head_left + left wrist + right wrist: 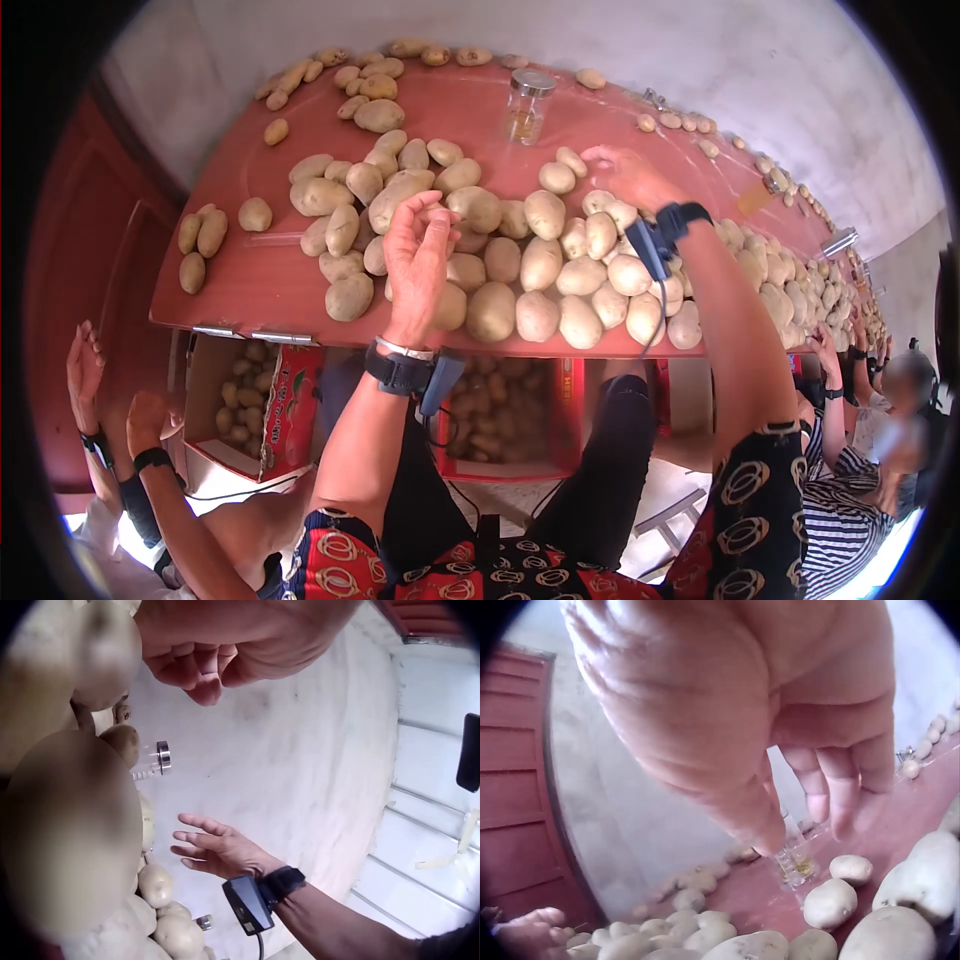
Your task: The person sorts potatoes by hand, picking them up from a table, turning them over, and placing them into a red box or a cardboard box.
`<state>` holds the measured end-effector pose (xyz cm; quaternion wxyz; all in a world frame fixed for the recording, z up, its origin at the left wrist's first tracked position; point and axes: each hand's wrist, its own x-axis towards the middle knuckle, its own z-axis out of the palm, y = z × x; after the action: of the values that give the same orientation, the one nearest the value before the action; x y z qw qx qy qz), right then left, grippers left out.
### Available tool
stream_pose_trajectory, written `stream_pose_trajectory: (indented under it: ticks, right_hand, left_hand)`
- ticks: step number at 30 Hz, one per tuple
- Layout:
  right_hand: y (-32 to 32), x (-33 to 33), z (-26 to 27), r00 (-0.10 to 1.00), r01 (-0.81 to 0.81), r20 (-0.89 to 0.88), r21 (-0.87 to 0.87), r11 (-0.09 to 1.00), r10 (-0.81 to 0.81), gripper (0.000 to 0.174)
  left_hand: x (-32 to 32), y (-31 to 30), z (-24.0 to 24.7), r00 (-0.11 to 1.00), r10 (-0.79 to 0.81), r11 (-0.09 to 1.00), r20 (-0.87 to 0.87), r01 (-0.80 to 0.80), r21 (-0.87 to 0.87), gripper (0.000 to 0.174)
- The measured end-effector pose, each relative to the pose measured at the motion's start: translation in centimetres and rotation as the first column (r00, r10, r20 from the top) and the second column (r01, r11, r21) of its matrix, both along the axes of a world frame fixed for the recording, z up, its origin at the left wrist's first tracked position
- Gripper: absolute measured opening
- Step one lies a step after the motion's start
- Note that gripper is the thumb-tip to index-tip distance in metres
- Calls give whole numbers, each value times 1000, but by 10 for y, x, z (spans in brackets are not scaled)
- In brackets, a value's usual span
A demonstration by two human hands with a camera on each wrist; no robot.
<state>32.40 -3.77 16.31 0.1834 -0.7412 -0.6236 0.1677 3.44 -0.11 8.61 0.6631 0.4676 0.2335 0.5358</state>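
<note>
My left hand (416,262) hovers over the near part of the potato pile (492,312), its fingers loosely bent around nothing. In the left wrist view its fingertips hang in the air beside large potatoes (71,832). Farther to the right, my right hand (632,178) reaches over the red table (470,110) with fingers extended. It holds nothing. Just left of its fingertips in the head view lie two potatoes (556,178), set a little apart from the pile. The right wrist view has those potatoes (830,904) below the fingers.
A lidded glass jar (526,105) stands toward the back. Smaller potatoes (380,115) line the far edge. Under the table are boxes of potatoes, one box (290,410) at left. Another person's hands (86,365) are at far left; more people sit at right.
</note>
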Motion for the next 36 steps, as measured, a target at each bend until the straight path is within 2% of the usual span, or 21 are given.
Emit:
stream_pose_trajectory:
  ticks: [2, 3, 4, 6, 10, 11, 13, 16, 20, 22, 23, 25, 26, 28, 29, 31, 32, 33, 34, 35, 36]
  right_hand:
    - [27, -7, -14, 994, 90, 81, -208, 974, -74, 48]
    - [38, -11, -21, 985, 167, 88, -286, 943, -148, 52]
    - [48, -17, -27, 986, 161, 81, -295, 942, -143, 52]
    - [62, -22, -35, 954, 286, 31, -387, 876, -298, 53]
    - [81, -19, -44, 956, 285, 204, -492, 823, -209, 56]
    - [84, -19, -48, 959, 278, 198, -499, 821, -205, 56]
    - [85, -13, -55, 939, 320, 56, -500, 805, -339, 54]
    - [86, -9, -61, 962, 270, 98, -442, 855, -253, 51]
    - [83, -3, -63, 952, 288, 27, -409, 866, -304, 45]
    - [82, -10, -58, 878, 436, -28, -370, 821, -479, 44]
    - [78, -14, -51, 879, 435, -26, -368, 822, -476, 44]
    - [57, -23, -28, 838, 385, -351, -164, 908, -419, 44]
    - [47, -34, -15, 838, 383, -353, -162, 910, -415, 44]
    - [32, -59, 7, 864, 239, -433, -95, 966, -256, 44]
    - [28, -65, 4, 865, 241, -432, -89, 966, -255, 44]
    - [18, -78, -3, 727, 42, -682, -67, 997, -76, 41]
    - [11, -98, 0, 743, 52, -663, -85, 995, -96, 39]
    - [7, -109, 1, 708, -21, -702, -125, 992, -73, 43]
    - [4, -124, -6, 639, 26, -760, -132, 991, -118, 48]
    - [3, -134, -13, 657, 13, -746, -135, 991, -110, 50]
    - [3, -140, -19, 674, 3, -731, -142, 990, -106, 53]
  left_hand:
    - [-5, 4, -1, 999, 26, 999, -34, -27, -32, 19]
    - [-8, 8, -4, 999, 38, 993, 4, -37, -115, 17]
    - [-14, 12, -6, 998, 51, 980, 40, -43, -195, 15]
    - [-21, 17, -6, 995, 87, 963, 54, -70, -261, 12]
    - [-33, 23, -8, 995, 28, 934, 95, 8, -357, 14]
    - [-34, 22, -6, 996, 9, 933, 89, 23, -358, 14]
    - [-32, 19, 0, 998, -8, 933, 66, 31, -358, 14]
    - [-29, 18, 0, 997, 3, 938, 78, 24, -346, 13]
    - [-26, 17, 4, 996, -4, 939, 85, 33, -343, 13]
    - [-26, 17, 5, 997, 5, 941, 79, 22, -338, 12]
    - [-25, 19, 5, 997, 8, 941, 82, 20, -337, 12]
    - [-25, 21, 4, 995, 63, 948, 75, -36, -315, 13]
    - [-25, 21, 4, 995, 65, 949, 75, -39, -312, 13]
    - [-26, 21, 3, 992, 122, 962, 31, -111, -250, 16]
    - [-25, 21, 3, 992, 120, 963, 35, -108, -245, 16]
    - [-21, 20, 1, 993, 108, 993, -50, -109, -35, 19]
    - [-18, 17, 2, 994, 100, 994, -39, -101, -32, 19]
    - [-17, 12, 3, 985, 98, 992, -140, -86, 88, 22]
    - [-16, 7, 4, 964, 106, 977, -242, -56, 205, 25]
    - [-18, 2, 13, 904, 168, 934, -392, -19, 356, 34]
    - [-19, 2, 13, 808, 287, 838, -515, 48, 544, 40]
